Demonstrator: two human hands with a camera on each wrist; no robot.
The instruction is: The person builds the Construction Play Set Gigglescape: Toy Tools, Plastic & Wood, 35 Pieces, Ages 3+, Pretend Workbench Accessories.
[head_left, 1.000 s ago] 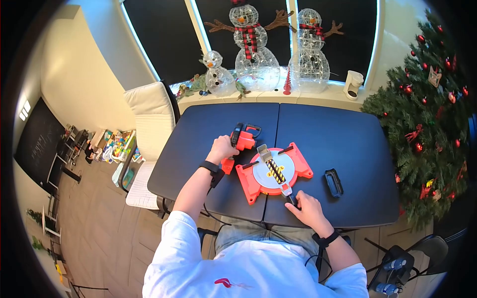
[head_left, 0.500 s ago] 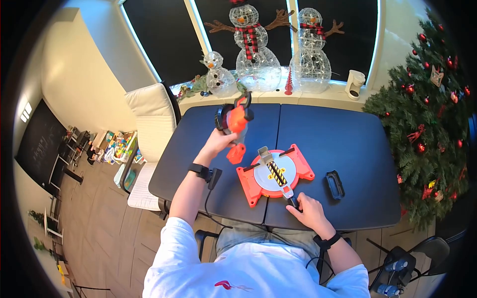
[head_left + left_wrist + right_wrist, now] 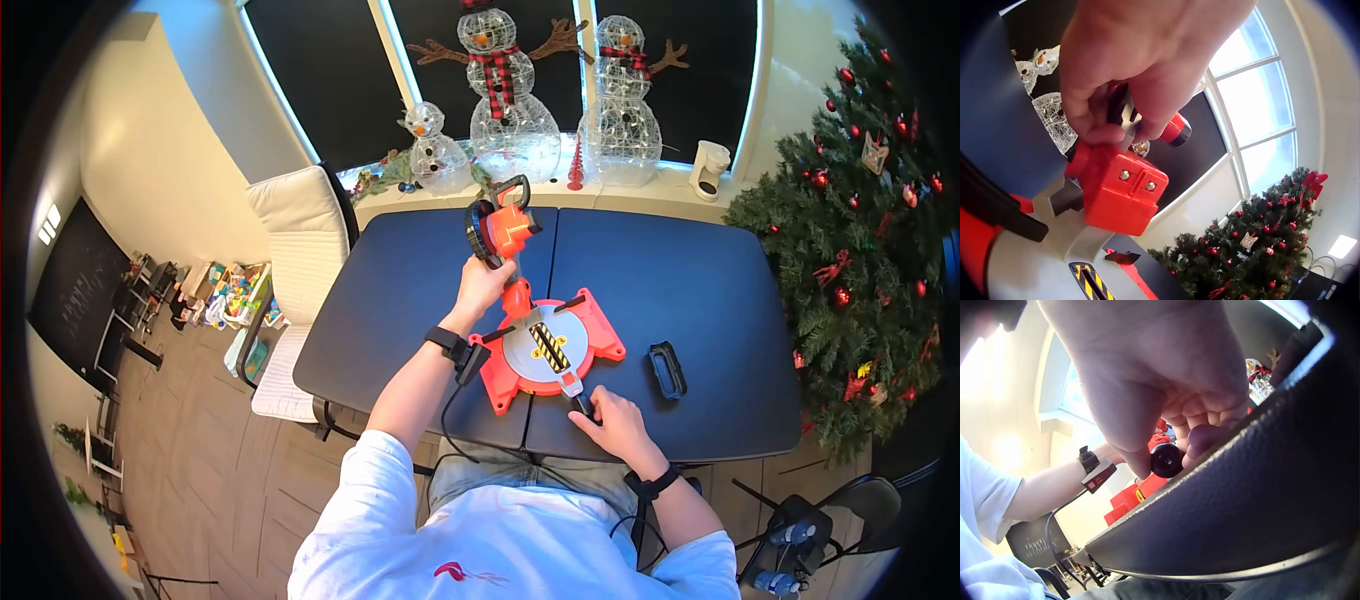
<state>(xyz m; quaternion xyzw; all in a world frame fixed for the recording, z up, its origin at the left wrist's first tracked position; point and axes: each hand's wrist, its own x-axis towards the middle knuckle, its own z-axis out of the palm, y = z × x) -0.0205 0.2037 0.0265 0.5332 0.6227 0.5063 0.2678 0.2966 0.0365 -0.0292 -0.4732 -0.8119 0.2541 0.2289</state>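
Observation:
My left hand grips the grey neck of a red and black toy saw head, its round black guard on the left and its loop handle up. The saw's red lower block, with two screws, stands right at the grey bracket of the saw base in the left wrist view. That red saw base lies on the table, its grey round plate bearing a striped yellow and black slot. At its near side my right hand holds the base's black handle between thumb and fingers.
An oval black part lies on the dark table, right of the base. A white chair stands at the left and a decorated tree at the right. Snowman figures line the sill behind.
The left hand lifted the saw head off the left side of the table, turned it upright, and brought it right to the back of the base. The right hand stayed on the handle.

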